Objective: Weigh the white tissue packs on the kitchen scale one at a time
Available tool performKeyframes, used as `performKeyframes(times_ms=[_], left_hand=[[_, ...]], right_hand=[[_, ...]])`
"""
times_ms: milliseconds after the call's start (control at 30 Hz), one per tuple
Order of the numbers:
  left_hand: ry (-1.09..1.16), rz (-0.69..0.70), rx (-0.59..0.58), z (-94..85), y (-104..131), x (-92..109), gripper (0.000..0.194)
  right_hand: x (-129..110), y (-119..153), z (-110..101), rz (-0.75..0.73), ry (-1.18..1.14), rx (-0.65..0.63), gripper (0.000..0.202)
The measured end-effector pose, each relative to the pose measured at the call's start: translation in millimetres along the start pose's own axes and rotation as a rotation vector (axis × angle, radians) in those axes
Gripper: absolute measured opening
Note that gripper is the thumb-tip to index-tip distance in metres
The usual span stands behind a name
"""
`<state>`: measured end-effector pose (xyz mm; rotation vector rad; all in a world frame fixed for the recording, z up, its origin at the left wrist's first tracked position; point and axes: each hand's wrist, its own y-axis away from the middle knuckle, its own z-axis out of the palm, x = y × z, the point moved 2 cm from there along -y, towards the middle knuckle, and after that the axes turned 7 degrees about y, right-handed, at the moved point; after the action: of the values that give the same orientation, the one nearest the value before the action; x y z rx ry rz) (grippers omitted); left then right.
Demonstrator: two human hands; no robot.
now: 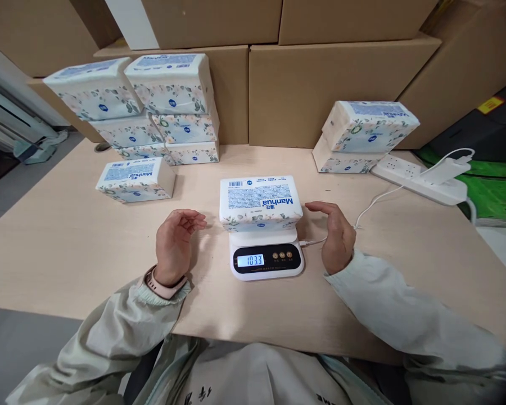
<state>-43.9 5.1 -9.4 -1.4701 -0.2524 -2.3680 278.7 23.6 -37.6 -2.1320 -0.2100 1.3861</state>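
A white tissue pack with blue print and a floral edge lies on a white digital scale, whose lit display reads 103.3. To the left of the pack is my left hand, wearing a pink wristband, fingers extended and slightly curved, holding nothing. My right hand is just right of the pack, its fingers stretched toward it with a small gap between. Neither hand touches the pack. Another tissue pack rests on the table beyond my left hand.
Stacked tissue packs stand at the back left, and two more at the back right. Beside these lies a white power strip with a cable running to the scale. Cardboard boxes line the table's back edge.
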Motion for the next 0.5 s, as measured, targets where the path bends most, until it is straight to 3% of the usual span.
performKeyframes(times_ms=[167, 267, 400, 500], left_hand=[[-0.056, 0.048, -0.057, -5.4, 0.8, -2.7, 0.038], [-0.138, 0.041, -0.173, -2.1, 7.1, -3.0, 0.046], [-0.224, -0.138, -0.463, 16.5, 19.0, -0.6, 0.060], [-0.279, -0.128, -0.686, 41.8, 20.0, 8.6, 0.061]], right_hand=[[-0.5, -0.1, -0.3, -0.011, 0.001, 0.014, 0.045], [-8.1, 1.6, -0.7, 0.061, 0.014, -0.090, 0.045], [-23.2, 9.5, 6.6, 0.121, -0.025, -0.423, 0.066], [-31.9, 5.0, 12.4, 0.115, -0.076, -0.499, 0.085]])
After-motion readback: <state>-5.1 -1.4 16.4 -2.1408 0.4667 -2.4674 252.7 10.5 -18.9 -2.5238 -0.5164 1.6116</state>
